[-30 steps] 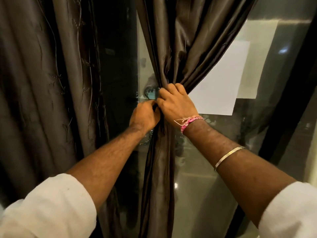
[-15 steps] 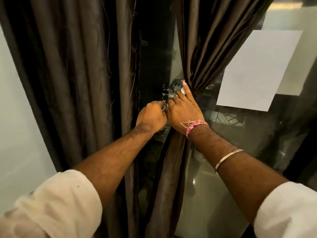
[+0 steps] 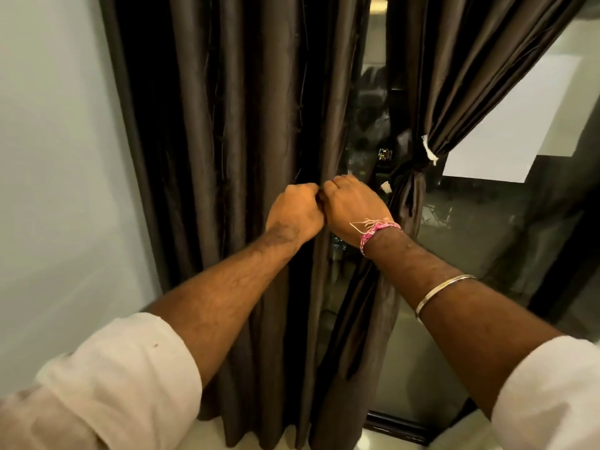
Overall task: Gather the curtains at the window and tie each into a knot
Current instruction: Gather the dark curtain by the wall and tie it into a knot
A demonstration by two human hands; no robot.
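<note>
A dark brown left curtain (image 3: 227, 125) hangs loose in long folds. My left hand (image 3: 295, 212) and my right hand (image 3: 350, 206) meet knuckle to knuckle at its inner edge, fingers curled round the fabric there. The fingertips are hidden. The right curtain (image 3: 454, 76) is gathered into a tight bunched waist (image 3: 410, 172), with small white ends sticking out, and its tail hangs down behind my right wrist. Neither hand touches the right curtain.
Window glass (image 3: 470, 238) shows dark reflections between and right of the curtains. A white sheet of paper (image 3: 506, 131) is stuck on the glass at upper right. A pale wall (image 3: 58, 157) fills the left. The dark window frame (image 3: 399, 427) runs along the bottom.
Both hands have let go of the right curtain, which stays gathered, and shifted left to the inner edge of the left curtain. The view has swung left too.
</note>
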